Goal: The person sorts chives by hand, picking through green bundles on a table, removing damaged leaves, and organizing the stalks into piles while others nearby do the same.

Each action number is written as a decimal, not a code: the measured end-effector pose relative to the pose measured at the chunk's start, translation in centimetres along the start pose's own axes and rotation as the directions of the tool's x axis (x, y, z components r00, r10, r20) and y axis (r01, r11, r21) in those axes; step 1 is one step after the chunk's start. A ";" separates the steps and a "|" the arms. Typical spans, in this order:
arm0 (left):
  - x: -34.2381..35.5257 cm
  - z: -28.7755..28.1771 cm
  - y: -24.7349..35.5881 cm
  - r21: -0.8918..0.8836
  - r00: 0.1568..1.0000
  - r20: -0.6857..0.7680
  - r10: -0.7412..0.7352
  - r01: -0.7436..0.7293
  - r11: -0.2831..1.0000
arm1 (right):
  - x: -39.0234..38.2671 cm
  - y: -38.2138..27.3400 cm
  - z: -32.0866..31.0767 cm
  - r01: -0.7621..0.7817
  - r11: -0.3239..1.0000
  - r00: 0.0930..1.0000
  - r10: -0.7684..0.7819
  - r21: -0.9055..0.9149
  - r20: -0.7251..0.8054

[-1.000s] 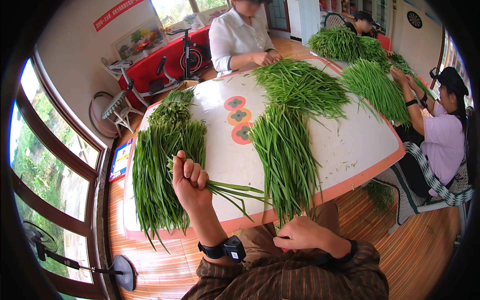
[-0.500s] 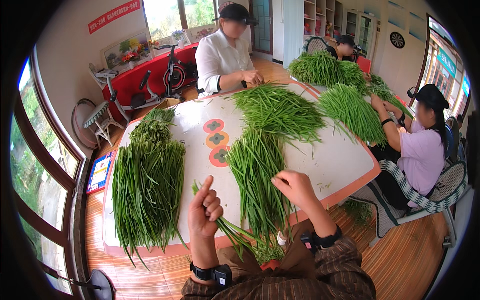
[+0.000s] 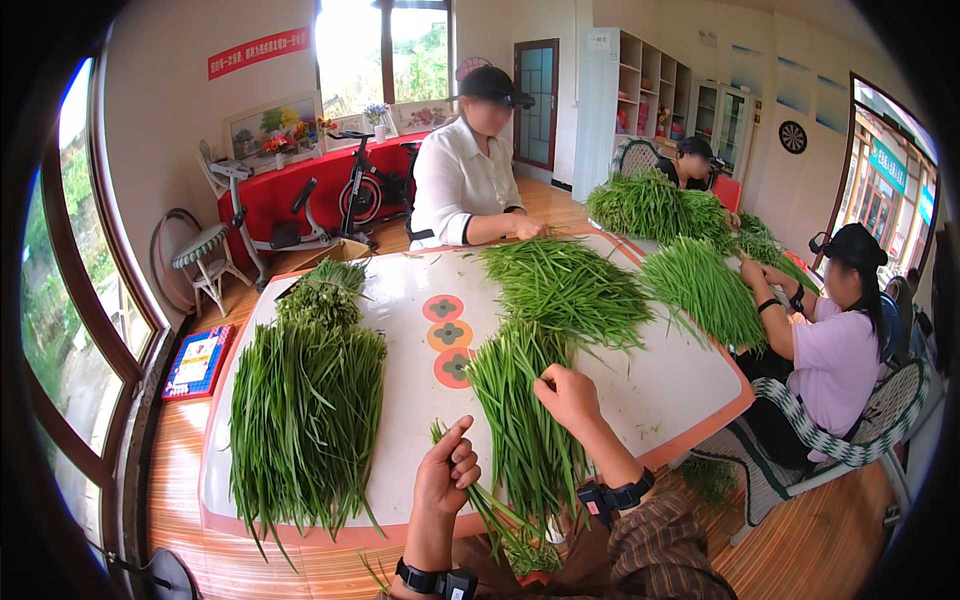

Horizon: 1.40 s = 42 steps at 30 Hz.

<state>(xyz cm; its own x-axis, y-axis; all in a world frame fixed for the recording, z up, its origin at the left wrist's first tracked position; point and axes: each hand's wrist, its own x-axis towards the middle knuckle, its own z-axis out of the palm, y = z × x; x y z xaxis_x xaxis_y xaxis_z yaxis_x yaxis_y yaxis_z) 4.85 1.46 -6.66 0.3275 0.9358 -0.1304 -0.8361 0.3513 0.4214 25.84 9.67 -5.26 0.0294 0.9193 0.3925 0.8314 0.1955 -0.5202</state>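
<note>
My left hand [image 3: 447,472] is closed around a small bunch of long green chives [image 3: 492,512], whose leaves trail down to the right past the table's front edge. My right hand [image 3: 568,398] is at the upper right side of the middle chive pile [image 3: 515,415], its fingers pinched together. Whether a stalk is between those fingertips cannot be made out. To the left lies a large chive pile [image 3: 305,425], leaves toward me, with a smaller bundle [image 3: 322,292] behind it. Another loose heap of chives [image 3: 565,290] spreads beyond the middle pile.
The white table [image 3: 415,400] has an orange border. A person in white [image 3: 465,190] stands across it; another in pink [image 3: 835,310] sits at the right beside more chives [image 3: 705,290]. A woven chair [image 3: 850,410] and exercise bike [image 3: 360,190] stand around it.
My right hand has moved from beside the middle pile onto its upper right side. The left hand keeps its bunch of chives. My view has tilted upward.
</note>
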 end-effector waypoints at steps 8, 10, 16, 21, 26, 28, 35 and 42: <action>1.1 0.8 -1.1 0.082 0.998 -0.042 -0.037 0.040 0.996 | -0.7 1.5 -1.6 0.041 0.998 0.995 -0.046 0.053 0.083; 1.4 0.7 -1.3 0.078 0.998 -0.033 -0.054 0.056 0.995 | -1.1 1.9 -1.7 -0.003 0.984 1.000 0.003 0.180 0.003; 1.0 0.9 -1.2 0.170 0.999 -0.035 -0.037 0.042 0.984 | -4.2 -0.7 -3.2 -0.203 0.644 0.947 -0.062 0.737 0.315; 0.9 2.7 -1.5 0.321 0.997 -0.065 0.034 -0.011 0.947 | -9.4 -2.3 -2.4 -0.373 0.478 0.824 -0.223 0.795 0.520; 0.3 2.9 -1.4 0.465 0.996 -0.077 0.055 -0.013 0.885 | -9.5 -2.5 -3.1 -0.214 0.624 0.888 -0.196 0.752 0.415; -0.1 3.1 -1.4 0.492 0.997 -0.080 0.013 0.028 0.870 | -8.2 -2.9 -3.9 -0.123 0.593 0.944 -0.178 0.796 0.278; -0.2 3.5 -2.0 0.548 0.994 0.014 -0.112 0.087 0.832 | -6.0 -2.9 -4.4 -0.276 0.470 0.859 -0.271 0.839 0.434; -0.3 3.2 -2.1 0.457 0.977 0.053 -0.208 0.162 0.874 | -7.5 -4.0 -6.2 0.351 0.811 0.896 -0.436 0.468 0.083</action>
<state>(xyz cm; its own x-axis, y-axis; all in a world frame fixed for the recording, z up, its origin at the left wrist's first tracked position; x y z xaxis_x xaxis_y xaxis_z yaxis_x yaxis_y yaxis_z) 7.91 0.40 -4.59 0.5176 0.8391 -0.1673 -0.4768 0.4452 0.7579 25.69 -0.08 -1.42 -0.3820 0.7667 0.5159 0.4249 0.6415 -0.6387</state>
